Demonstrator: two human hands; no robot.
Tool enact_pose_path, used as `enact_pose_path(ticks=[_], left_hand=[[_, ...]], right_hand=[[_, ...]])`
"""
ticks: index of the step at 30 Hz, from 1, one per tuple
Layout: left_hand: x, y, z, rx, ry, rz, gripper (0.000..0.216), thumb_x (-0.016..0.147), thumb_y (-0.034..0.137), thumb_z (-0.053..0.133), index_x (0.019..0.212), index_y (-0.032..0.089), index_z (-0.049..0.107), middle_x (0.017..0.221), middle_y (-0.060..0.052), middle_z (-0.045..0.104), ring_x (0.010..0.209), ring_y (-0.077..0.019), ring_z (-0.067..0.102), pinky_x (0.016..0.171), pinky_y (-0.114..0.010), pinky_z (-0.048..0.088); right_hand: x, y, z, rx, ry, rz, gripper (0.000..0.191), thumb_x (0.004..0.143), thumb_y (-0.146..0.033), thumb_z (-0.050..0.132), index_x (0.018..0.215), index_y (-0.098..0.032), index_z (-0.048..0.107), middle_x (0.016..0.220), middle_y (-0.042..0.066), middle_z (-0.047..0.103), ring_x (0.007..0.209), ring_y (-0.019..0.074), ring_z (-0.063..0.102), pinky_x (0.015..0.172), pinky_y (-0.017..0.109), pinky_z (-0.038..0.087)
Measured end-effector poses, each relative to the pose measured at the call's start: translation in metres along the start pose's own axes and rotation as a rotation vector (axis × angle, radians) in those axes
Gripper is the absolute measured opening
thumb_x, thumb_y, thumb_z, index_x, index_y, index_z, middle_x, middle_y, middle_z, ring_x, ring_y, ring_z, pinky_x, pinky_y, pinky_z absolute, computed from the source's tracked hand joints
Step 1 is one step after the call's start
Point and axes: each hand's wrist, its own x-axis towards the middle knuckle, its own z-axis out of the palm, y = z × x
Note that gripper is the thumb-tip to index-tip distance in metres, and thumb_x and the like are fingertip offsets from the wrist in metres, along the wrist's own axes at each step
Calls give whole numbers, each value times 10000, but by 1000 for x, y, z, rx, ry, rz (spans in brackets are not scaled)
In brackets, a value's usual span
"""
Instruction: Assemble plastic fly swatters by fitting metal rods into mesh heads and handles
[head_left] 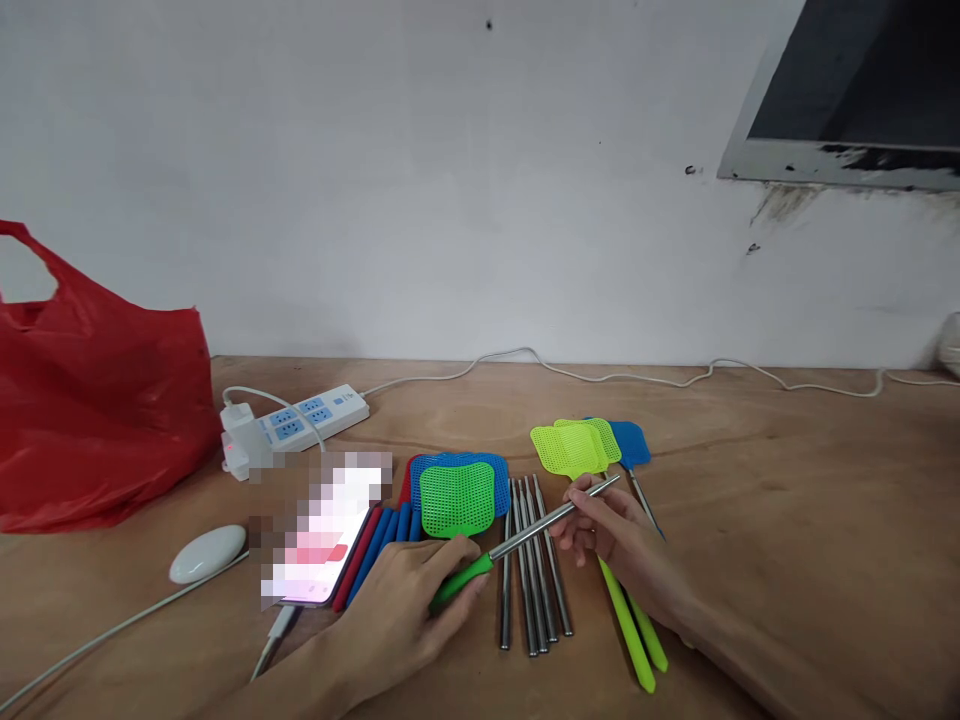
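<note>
My left hand (401,600) is closed around the green grip of a fly swatter handle (525,533) with a steel rod. My right hand (611,530) pinches this rod near its tapered tip, which points up and right. No head is on that rod. Beyond my left hand lies a green mesh swatter head (457,500), on top of blue heads (499,480) with a red edge showing behind. Several loose steel rods (538,600) lie below the held rod. Blue grips (373,552) and a red grip (355,560) lie left, partly hidden by my left hand.
Yellow-green fly swatters (574,448) and a blue one (632,442) lie by my right hand. Leftward are a lit phone (319,545), blurred in part, a white mouse (208,554), a power strip (330,415) and a red plastic bag (105,410). A cable (615,377) runs along the wall.
</note>
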Motion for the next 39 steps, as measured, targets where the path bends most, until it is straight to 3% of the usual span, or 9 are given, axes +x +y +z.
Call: enact_pose_path(ticks=[8, 17, 22, 29, 39], left_hand=[[-2, -1, 3, -4, 3, -16, 111, 1018, 268, 459, 993, 227, 560, 829, -4, 712, 701, -185, 687, 601, -259, 444], [-1, 1, 4, 14, -37, 49, 121, 1024, 277, 452, 1013, 225, 561, 825, -9, 716, 693, -184, 684, 594, -255, 450], [-1, 1, 3, -8, -40, 24, 115, 1021, 285, 459, 1034, 226, 557, 861, -16, 716, 740, -197, 690, 629, -273, 457], [-1, 1, 1, 20, -77, -15, 178, 1031, 291, 418, 989, 218, 575, 796, -16, 686, 697, -203, 672, 599, -279, 427], [-6, -5, 7, 55, -94, 31, 197, 1057, 290, 376, 1001, 214, 549, 791, -12, 671, 691, -206, 678, 599, -282, 437]], right_hand=[[3, 8, -9, -184, 49, -100, 360, 712, -496, 833, 746, -177, 671, 540, -27, 605, 456, 97, 510, 390, 196, 396], [-6, 5, 2, -269, -171, 25, 301, 690, -455, 847, 808, -187, 779, 655, 26, 717, 524, 118, 591, 434, 206, 456], [-8, 2, 3, -183, -168, 22, 302, 746, -458, 814, 834, -175, 753, 684, 42, 734, 588, 135, 643, 480, 206, 486], [-5, -1, -1, -34, 8, -36, 357, 698, -441, 861, 786, -196, 617, 624, 13, 719, 524, 124, 625, 445, 192, 449], [-4, 3, -4, -136, -91, -53, 313, 721, -414, 851, 782, -179, 654, 656, 22, 736, 541, 121, 629, 459, 201, 487]])
